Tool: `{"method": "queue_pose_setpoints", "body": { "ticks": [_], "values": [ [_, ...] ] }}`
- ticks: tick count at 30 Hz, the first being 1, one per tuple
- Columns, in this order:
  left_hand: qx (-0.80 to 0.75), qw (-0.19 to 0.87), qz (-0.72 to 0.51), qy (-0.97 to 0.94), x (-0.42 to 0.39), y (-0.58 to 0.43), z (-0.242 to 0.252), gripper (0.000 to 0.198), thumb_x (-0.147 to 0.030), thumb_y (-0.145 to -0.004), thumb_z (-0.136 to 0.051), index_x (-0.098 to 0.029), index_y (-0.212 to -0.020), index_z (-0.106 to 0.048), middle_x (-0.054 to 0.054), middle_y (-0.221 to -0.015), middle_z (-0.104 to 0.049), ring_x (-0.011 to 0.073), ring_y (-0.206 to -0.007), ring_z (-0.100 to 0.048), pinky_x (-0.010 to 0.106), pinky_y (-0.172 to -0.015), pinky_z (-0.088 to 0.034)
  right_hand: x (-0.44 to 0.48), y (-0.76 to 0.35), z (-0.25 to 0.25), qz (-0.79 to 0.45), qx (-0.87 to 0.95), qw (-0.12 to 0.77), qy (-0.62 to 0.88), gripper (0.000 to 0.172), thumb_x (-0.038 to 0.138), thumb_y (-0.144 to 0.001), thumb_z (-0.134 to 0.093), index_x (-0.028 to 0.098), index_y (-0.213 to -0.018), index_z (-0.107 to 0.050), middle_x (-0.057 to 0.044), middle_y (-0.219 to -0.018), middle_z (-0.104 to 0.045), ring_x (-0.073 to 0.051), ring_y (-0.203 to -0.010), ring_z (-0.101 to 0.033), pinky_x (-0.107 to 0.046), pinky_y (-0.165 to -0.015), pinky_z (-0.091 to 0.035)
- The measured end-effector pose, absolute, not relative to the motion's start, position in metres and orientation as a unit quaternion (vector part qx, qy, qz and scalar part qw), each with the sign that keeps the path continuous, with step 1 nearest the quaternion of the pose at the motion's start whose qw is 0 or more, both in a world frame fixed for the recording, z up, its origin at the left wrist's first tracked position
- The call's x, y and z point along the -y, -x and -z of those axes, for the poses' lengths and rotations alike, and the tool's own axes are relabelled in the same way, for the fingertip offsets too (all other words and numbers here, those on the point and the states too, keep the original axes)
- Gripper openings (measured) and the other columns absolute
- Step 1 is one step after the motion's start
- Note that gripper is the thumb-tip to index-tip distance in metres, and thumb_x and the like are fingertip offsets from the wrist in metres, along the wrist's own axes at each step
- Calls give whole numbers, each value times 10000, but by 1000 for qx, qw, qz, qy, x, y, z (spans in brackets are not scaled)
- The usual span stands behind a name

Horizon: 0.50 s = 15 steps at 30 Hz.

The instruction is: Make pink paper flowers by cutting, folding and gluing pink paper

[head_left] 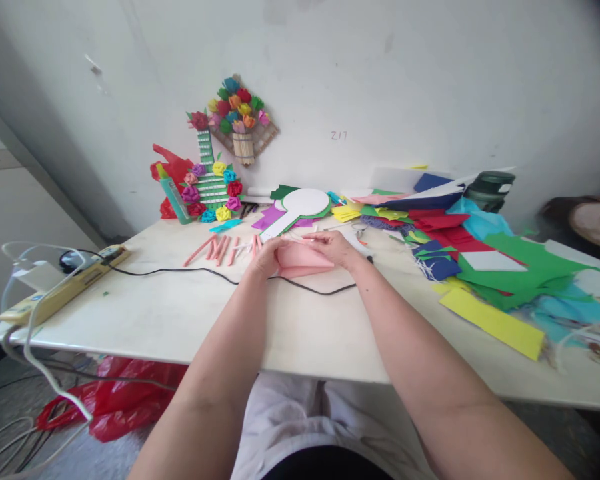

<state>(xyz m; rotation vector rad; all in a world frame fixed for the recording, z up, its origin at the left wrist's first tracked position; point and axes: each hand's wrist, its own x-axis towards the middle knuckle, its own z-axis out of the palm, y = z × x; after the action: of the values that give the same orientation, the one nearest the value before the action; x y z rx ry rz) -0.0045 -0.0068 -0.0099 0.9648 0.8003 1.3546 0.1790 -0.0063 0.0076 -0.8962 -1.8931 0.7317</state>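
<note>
Both my hands hold a sheet of pink paper (305,257) low over the white table, its far edge between my fingers. My left hand (267,259) grips its left end, and my right hand (334,248) pinches it near the far right edge. The near part of the sheet bends toward me in a fold. Several rolled pink paper strips (221,251) lie just left of my left hand. Beyond my hands rests a white round-headed cutout with a handle (306,202), backed with green. A black cable (325,292) runs under the paper.
A flower-covered green craft (215,190) and a glue bottle (174,193) stand at the back left. Coloured paper sheets (525,267) pile up on the right, near a dark green container (490,190). A yellow power strip (63,287) sits on the left edge of the table (325,340).
</note>
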Motion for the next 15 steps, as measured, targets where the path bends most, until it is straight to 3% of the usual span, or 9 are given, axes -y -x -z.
{"method": "queue_pose_setpoints", "body": {
  "ticks": [6,15],
  "values": [
    [-349,607,-584,-411,7,4,9,199,-239,-481,-683,-171,-645,-592,10,-624,-624,204,-759,-603,289,-668,-452,6,-178,-7,-308,759,454,350,251,211,-723,-571,165,-919,-721,-67,-875,-713,-151,-728,-633,-245,-634,-477],
    [-382,584,-583,-416,2,0,16,316,-300,-492,-758,-198,-758,-622,7,-624,-626,205,-754,-620,298,-693,-456,11,-176,-10,-289,786,439,325,249,111,-727,-546,223,-850,-732,-37,-877,-717,-175,-879,-655,-318,-845,-484]
  ]
}}
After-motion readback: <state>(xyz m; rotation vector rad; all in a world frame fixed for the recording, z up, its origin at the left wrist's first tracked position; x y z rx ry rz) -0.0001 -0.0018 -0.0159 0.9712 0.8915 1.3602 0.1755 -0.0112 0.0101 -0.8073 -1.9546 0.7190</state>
